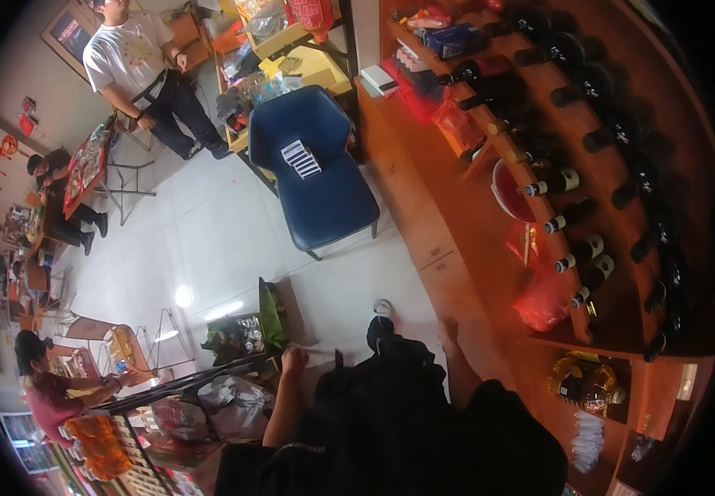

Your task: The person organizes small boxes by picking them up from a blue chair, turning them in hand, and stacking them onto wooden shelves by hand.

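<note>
My left hand (295, 359) hangs low on the left side of my body, beside the end of a dark rack. Its fingers look curled, and whether anything is inside them cannot be made out. Near the front edge of the wooden cabinet (416, 235) is my right hand (449, 332), small and blurred; touching or apart from the wood is not clear. Ahead on the pale tiled floor (208, 229) stands a blue upholstered chair (332, 211). A stack of small white boxes with dark edges (301, 159) lies on its seat.
Dark bottles (571, 181) lie in tilted wooden racks on the right. An open carton (245, 335) stands by the rack at left. Several people are about: one stands (131, 56) at the far left, one sits at a folding table (87, 161), another (53, 390) reaches across at lower left.
</note>
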